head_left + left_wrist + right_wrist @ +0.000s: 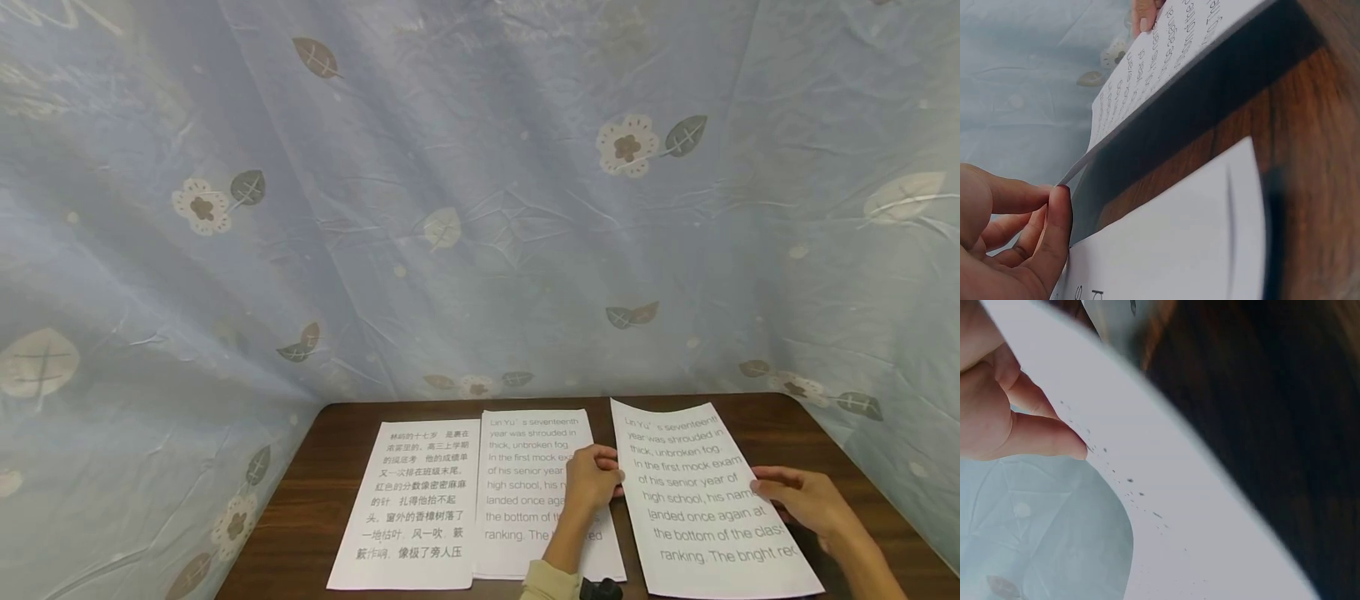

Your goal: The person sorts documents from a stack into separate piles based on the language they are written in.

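Note:
A sheet of paper (705,533) with large English print is held up over the right side of the table by both hands. My left hand (592,479) pinches its left edge between thumb and fingertips, as the left wrist view shows at the sheet's corner-side edge (1079,164). On the opposite edge, my right hand (810,500) grips the paper, thumb on the printed face; in the right wrist view the sheet (1166,456) bows away from the fingers. A shadow lies on the wood beneath it. Below my left forearm is a second English-printed sheet (525,500), partly covered by that arm.
To the left lies a sheet with Chinese print (412,508), its right side meeting the English sheet. The dark wooden table (300,500) has rounded back corners. A pale blue patterned curtain (480,208) hangs close behind and around it.

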The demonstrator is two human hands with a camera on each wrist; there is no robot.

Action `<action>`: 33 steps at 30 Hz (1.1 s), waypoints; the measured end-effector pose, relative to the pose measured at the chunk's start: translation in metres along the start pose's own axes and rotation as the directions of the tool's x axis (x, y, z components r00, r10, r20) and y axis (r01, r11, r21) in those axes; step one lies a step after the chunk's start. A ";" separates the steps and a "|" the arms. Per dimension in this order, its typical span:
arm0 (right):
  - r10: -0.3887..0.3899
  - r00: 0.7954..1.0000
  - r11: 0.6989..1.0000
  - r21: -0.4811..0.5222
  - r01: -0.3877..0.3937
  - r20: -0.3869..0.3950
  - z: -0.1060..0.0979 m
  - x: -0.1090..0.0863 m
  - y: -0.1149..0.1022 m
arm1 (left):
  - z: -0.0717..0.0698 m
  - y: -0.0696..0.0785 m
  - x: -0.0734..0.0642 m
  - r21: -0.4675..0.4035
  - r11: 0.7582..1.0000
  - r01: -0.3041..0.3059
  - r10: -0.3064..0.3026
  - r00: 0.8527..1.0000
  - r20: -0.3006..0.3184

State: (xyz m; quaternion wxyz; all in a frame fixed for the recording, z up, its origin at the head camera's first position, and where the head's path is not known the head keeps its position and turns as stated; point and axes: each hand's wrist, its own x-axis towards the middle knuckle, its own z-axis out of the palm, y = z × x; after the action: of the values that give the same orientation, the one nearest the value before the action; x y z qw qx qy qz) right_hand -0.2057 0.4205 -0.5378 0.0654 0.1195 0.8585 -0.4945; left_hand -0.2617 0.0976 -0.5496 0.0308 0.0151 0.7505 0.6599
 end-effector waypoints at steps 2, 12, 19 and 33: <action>-0.001 1.000 1.000 -0.005 0.001 -0.004 0.000 0.001 0.001 | 0.001 0.000 0.000 0.011 1.000 -0.008 0.008 1.000 0.004; -0.006 1.000 1.000 -0.021 0.006 -0.001 0.003 0.003 0.002 | 0.003 -0.002 0.000 0.018 1.000 0.000 0.000 1.000 0.012; -0.007 1.000 1.000 -0.023 0.007 -0.007 0.005 0.002 0.004 | 0.004 -0.003 -0.001 0.021 1.000 -0.011 0.011 1.000 0.011; 0.019 1.000 0.998 -0.056 -0.020 -0.014 0.005 0.001 0.002 | 0.001 -0.002 0.000 0.011 1.000 -0.021 0.020 1.000 0.021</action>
State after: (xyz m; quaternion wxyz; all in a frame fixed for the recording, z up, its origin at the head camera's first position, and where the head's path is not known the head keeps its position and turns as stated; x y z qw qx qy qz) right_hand -0.2063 0.4170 -0.5422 0.0678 0.1294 0.8712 -0.4688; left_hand -0.2616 0.0978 -0.5521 0.0317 0.0298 0.7536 0.6559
